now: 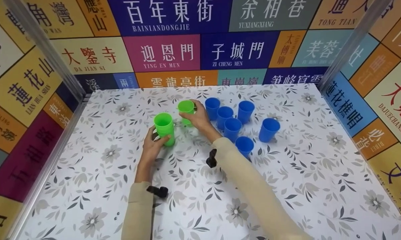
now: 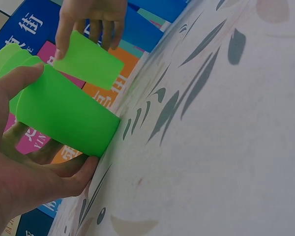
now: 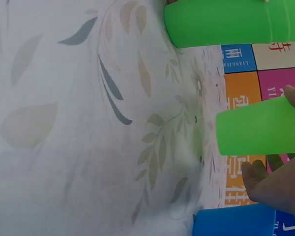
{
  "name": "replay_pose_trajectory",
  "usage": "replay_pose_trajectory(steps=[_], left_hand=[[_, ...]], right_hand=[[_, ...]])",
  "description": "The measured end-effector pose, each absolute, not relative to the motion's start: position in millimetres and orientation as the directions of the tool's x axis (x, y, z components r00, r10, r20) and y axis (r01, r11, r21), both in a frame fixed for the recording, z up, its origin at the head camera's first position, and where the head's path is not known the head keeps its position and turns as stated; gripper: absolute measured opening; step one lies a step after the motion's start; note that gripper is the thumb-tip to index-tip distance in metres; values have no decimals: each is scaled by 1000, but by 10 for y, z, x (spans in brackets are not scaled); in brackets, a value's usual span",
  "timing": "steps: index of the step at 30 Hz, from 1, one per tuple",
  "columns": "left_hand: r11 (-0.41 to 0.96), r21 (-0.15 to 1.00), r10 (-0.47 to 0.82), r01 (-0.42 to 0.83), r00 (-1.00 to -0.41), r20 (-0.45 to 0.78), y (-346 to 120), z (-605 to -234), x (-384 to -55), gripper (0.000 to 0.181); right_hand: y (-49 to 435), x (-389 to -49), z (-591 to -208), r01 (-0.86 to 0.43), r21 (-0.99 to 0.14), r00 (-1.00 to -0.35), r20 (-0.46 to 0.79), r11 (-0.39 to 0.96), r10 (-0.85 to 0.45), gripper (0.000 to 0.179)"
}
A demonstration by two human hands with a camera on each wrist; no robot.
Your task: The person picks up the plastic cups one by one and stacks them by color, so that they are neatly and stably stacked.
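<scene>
Green stack (image 1: 164,129): nested cups, upright, left of centre over the table (image 1: 97,160); left hand (image 1: 152,145) curled round it, thumb opposite fingers. Green cup (image 1: 185,107): single, just beside the stack, farther back and to its right; right hand (image 1: 200,116) grips it between thumb and fingers; contact with table cannot be told. Blue cups (image 1: 232,129): six, upright, right of that hand; five clustered, one apart at right. Table: white, leaf-and-flower print. Walls (image 1: 160,53): coloured lettered panels.

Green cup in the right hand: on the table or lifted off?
Lifted off: the left wrist view shows wall between the base of the green cup and the table.
</scene>
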State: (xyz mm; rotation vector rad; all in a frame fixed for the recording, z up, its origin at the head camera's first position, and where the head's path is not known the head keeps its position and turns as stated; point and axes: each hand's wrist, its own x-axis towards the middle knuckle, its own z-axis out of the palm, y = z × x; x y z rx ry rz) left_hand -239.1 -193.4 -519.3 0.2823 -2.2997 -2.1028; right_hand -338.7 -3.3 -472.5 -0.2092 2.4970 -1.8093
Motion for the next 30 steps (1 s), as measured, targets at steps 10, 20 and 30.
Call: replay_pose_trajectory(steps=[10, 20, 30], left_hand=[[75, 989, -137, -127, -984, -115, -1934, -5178, -2386, 76], [85, 988, -140, -132, -983, -119, -1933, -5185, -2382, 75], [86, 990, -134, -116, -985, -104, -1921, -5172, -2373, 75]], right_hand=[[-18, -3275, -4272, -147, -941, -976, 88, 303, -200, 76], [-27, -3168, -3887, -176, -967, -957, 124, 183, -263, 75], [-85, -2994, -3646, -244, -966, -914, 198, 89, -354, 71]])
